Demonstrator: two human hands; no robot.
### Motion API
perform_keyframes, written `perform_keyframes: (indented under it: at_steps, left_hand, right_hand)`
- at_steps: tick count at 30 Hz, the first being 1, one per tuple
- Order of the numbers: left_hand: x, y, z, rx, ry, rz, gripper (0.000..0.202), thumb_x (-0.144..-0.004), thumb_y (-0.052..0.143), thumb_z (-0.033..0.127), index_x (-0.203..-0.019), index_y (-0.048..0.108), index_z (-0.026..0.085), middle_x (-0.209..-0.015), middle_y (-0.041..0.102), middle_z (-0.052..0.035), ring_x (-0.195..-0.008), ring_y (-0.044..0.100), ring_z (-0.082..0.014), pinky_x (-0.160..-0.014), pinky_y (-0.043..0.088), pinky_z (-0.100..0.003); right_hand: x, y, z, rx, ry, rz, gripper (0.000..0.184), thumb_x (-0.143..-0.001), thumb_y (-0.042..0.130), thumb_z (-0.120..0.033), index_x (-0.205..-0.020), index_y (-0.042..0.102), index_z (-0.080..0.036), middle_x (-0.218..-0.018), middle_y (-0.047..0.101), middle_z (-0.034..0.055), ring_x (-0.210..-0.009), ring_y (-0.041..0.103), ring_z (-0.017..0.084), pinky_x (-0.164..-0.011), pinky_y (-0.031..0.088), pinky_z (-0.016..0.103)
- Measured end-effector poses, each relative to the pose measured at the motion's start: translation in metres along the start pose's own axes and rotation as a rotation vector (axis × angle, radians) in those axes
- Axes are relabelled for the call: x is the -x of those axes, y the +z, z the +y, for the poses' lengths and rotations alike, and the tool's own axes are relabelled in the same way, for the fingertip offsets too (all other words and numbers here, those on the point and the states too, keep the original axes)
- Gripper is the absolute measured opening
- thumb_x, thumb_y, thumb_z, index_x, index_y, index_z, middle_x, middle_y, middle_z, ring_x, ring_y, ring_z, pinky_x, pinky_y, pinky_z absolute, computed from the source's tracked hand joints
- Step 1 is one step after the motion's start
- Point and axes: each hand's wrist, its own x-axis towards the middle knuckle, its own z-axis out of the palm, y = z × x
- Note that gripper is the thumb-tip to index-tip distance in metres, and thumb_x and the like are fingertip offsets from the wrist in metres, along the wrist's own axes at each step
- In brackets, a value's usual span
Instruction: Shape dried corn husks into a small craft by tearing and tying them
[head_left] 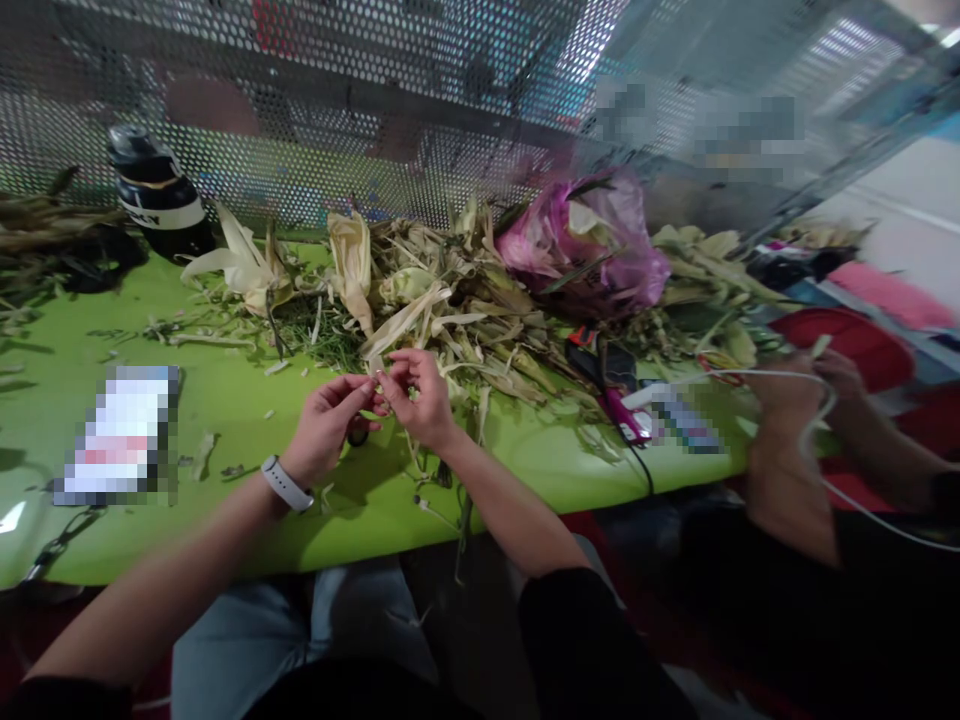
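Observation:
My left hand, with a white watch band on the wrist, and my right hand meet above the green table. Both pinch a thin pale strip of corn husk between their fingertips. Just beyond my hands lies a big heap of dry corn husks. Thin husk strands hang down below my right wrist over the table edge.
A pink plastic bag sits on the heap at the back. A dark bottle stands at the back left before a perforated metal screen. Another person's hands work at the right, near a white cable and red-handled tools.

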Motion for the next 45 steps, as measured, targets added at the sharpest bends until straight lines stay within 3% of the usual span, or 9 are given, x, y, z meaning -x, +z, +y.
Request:
perform_keyframes:
  at_steps: [4,11,17,23,29,39,45]
  left_hand:
    - [-0.002,0.0,0.0,-0.09,0.047,0.025,0.031,-0.064,0.085,0.034,-0.083,0.07,0.015,-0.08,0.071,-0.003,-0.072,0.068,-0.0137,-0.055,0.054,-0.019]
    - [-0.006,-0.002,0.005,-0.049,-0.013,0.11,0.029,-0.062,0.086,0.033,-0.077,0.07,0.015,-0.075,0.068,-0.0014,-0.071,0.064,-0.0109,-0.052,0.045,-0.015]
    - [-0.006,-0.005,0.003,0.005,-0.036,0.131,0.023,-0.065,0.084,0.029,-0.077,0.07,0.016,-0.075,0.068,-0.0003,-0.069,0.062,-0.008,-0.058,0.045,-0.015]
    - [-0.008,-0.007,0.001,0.02,-0.018,0.111,0.015,-0.07,0.078,0.026,-0.077,0.071,0.015,-0.077,0.07,-0.0015,-0.069,0.062,-0.0073,-0.059,0.044,-0.015]
    - [-0.011,-0.01,-0.001,0.113,-0.119,0.052,0.015,-0.073,0.077,0.026,-0.081,0.071,0.015,-0.083,0.069,-0.0012,-0.073,0.063,-0.0076,-0.06,0.047,-0.015]
    - [-0.011,-0.009,-0.003,0.253,-0.2,0.023,0.015,-0.074,0.076,0.018,-0.087,0.069,0.013,-0.077,0.067,0.0015,-0.063,0.061,-0.0046,-0.052,0.047,-0.013]
    - [-0.011,-0.006,-0.001,0.299,-0.216,0.051,0.003,-0.081,0.066,0.012,-0.083,0.069,0.01,-0.068,0.066,-0.0001,-0.057,0.061,-0.0048,-0.052,0.049,-0.012]
  right_hand:
    - [0.0,-0.002,0.0,-0.034,-0.009,-0.026,0.03,-0.092,0.055,-0.031,-0.12,0.047,-0.021,-0.073,0.055,-0.0034,-0.062,0.056,0.01,-0.057,0.049,0.022]
    - [-0.007,-0.013,-0.005,0.087,-0.138,-0.108,0.012,-0.091,0.057,-0.029,-0.097,0.063,-0.02,-0.08,0.06,0.0018,-0.063,0.053,0.01,-0.059,0.049,0.024]
    - [-0.009,-0.011,0.005,0.125,-0.233,-0.136,0.012,-0.092,0.059,-0.029,-0.096,0.068,-0.021,-0.088,0.065,0.0057,-0.082,0.061,0.016,-0.069,0.054,0.028]
    - [-0.01,-0.01,0.007,0.13,-0.288,-0.1,0.011,-0.092,0.061,-0.03,-0.095,0.068,-0.022,-0.086,0.064,0.0047,-0.083,0.061,0.015,-0.072,0.053,0.029]
    - [-0.01,-0.009,0.008,0.131,-0.423,0.002,0.009,-0.091,0.061,-0.023,-0.097,0.068,-0.024,-0.084,0.065,0.0028,-0.08,0.061,0.014,-0.073,0.053,0.028]
    - [-0.006,-0.005,0.013,0.183,-0.279,-0.01,0.011,-0.093,0.058,-0.03,-0.091,0.066,-0.021,-0.084,0.064,0.0038,-0.081,0.061,0.015,-0.074,0.053,0.029]
    - [-0.007,-0.006,0.012,0.188,-0.322,-0.048,0.013,-0.094,0.057,-0.031,-0.091,0.065,-0.021,-0.083,0.064,0.004,-0.081,0.061,0.015,-0.075,0.052,0.028]
